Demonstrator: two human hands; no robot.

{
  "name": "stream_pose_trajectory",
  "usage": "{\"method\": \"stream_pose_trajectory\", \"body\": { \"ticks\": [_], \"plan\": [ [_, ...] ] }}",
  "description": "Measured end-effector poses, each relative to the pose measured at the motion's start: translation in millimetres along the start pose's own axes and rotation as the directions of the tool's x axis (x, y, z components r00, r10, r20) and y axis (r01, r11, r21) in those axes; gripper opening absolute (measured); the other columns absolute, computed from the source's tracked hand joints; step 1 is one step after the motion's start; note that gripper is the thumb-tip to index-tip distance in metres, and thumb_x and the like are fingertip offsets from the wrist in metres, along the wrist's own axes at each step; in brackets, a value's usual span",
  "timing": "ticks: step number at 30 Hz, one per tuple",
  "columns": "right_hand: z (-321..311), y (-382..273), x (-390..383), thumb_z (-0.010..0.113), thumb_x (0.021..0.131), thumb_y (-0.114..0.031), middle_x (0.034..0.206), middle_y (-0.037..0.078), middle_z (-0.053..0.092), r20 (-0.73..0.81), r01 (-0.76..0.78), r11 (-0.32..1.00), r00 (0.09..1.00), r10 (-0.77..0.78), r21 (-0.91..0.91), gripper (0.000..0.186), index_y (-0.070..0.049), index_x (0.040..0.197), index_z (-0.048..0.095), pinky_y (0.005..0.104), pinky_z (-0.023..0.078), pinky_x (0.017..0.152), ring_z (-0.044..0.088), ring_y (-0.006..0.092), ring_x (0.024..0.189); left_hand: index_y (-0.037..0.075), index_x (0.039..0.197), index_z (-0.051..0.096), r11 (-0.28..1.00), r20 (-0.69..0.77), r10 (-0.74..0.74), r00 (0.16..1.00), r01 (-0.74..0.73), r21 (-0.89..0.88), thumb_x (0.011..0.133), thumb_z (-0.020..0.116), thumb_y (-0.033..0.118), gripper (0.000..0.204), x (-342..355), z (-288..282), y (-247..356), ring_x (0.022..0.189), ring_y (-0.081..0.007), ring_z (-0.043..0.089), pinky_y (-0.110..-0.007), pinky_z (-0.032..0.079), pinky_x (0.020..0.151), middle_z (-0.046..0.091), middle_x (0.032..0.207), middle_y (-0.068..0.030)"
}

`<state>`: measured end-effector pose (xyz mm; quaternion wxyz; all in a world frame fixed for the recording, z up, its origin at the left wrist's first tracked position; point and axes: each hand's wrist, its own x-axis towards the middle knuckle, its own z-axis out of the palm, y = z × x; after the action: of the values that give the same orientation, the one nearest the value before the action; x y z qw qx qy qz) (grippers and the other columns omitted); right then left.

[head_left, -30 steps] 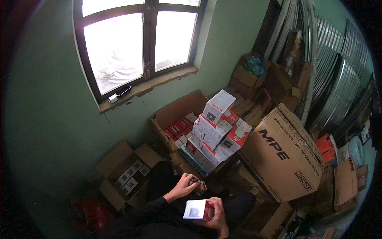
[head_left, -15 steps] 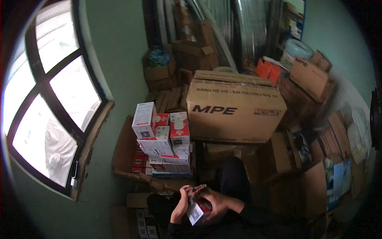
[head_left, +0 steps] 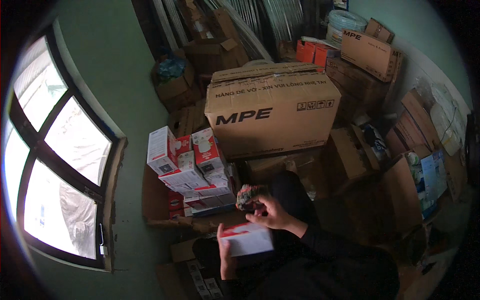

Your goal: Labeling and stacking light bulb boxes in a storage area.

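A small red-and-white carton is gripped at its left end by my left hand, low in the middle. Just above it, my right hand is closed on a crumpled dark bundle with reddish and greyish patches; it looks like a wadded rag, though its kind is not certain. Left of my hands stands an open cardboard box, in which similar red-and-white cartons are stacked above its rim. The right hand and the bundle are apart from the carton in my left hand.
A big closed cardboard box stands ahead. Below left, another box holds small white cartons. Open cardboard boxes crowd the right side, with coiled pale tubing behind. A window fills the left wall.
My hands have moved apart: the right one lifted the bundle up and away, while the left one keeps the carton, now turned with its long side showing. The view has shifted.
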<state>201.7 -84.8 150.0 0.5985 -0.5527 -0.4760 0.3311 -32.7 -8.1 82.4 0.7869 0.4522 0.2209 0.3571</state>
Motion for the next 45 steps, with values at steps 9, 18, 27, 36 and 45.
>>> {"method": "stream_pose_trajectory", "body": {
  "ticks": [9,18,27,36,45],
  "plan": [
    [-0.1,-25.9,-2.3,0.080,0.093,-0.023,0.121,0.015,0.072,-0.045,0.290,0.867,0.941,-0.336,-0.406,0.039,-0.011,0.128,0.067,0.0404,0.062,0.086,0.075,0.0330,0.103,0.013,0.163,0.037,0.804,-0.079,-0.100,0.992,0.034,-0.594,0.108,0.044,0.058,0.071,7.6,13.1,-25.5,0.142,-0.0347,0.052,-0.057,0.040,0.118,0.053,0.155,-0.0131],
    [-12.9,-25.0,-19.5,0.081,0.091,-0.019,0.122,0.016,0.071,0.163,0.416,0.860,0.909,-0.383,-0.297,0.033,-0.013,0.122,0.072,0.0434,0.060,0.094,0.072,0.0362,0.110,0.011,0.163,0.039,0.817,-0.143,-0.080,0.986,-0.017,-0.576,0.110,0.042,0.055,0.069,6.1,22.8,-26.6,0.142,-0.0317,0.052,-0.049,0.041,0.119,0.054,0.155,-0.0126],
    [-16.2,-18.1,-27.2,0.080,0.091,-0.025,0.124,0.015,0.069,0.338,0.626,0.743,0.770,-0.541,-0.236,0.034,-0.017,0.123,0.070,0.0503,0.060,0.090,0.072,0.0396,0.106,0.006,0.159,0.043,0.847,-0.205,-0.242,0.948,0.104,-0.521,0.111,0.039,0.056,0.069,6.8,30.1,-28.8,0.136,-0.0294,0.058,-0.047,0.044,0.116,0.057,0.152,-0.0126],
    [-35.8,-5.4,-27.4,0.080,0.090,-0.015,0.113,0.013,0.075,0.169,0.398,0.817,0.917,-0.360,-0.418,0.027,-0.014,0.117,0.074,0.0434,0.060,0.087,0.075,0.0332,0.100,0.008,0.160,0.043,0.861,-0.244,-0.169,0.955,0.022,-0.509,0.112,0.037,0.054,0.067,7.0,39.8,-16.1,0.137,-0.0330,0.056,-0.051,0.047,0.113,0.058,0.149,-0.0150],
    [-75.3,69.0,-24.6,0.080,0.093,-0.020,0.111,0.017,0.075,-0.213,0.096,0.832,0.945,-0.250,-0.547,0.029,-0.010,0.119,0.071,0.0438,0.060,0.081,0.075,0.0353,0.097,0.006,0.146,0.050,0.935,-0.545,0.306,0.781,-0.355,0.016,0.099,0.055,0.044,0.060,73.8,36.4,103.8,0.133,-0.0254,0.054,-0.044,0.044,0.112,0.055,0.137,-0.0104]
  ]
}}
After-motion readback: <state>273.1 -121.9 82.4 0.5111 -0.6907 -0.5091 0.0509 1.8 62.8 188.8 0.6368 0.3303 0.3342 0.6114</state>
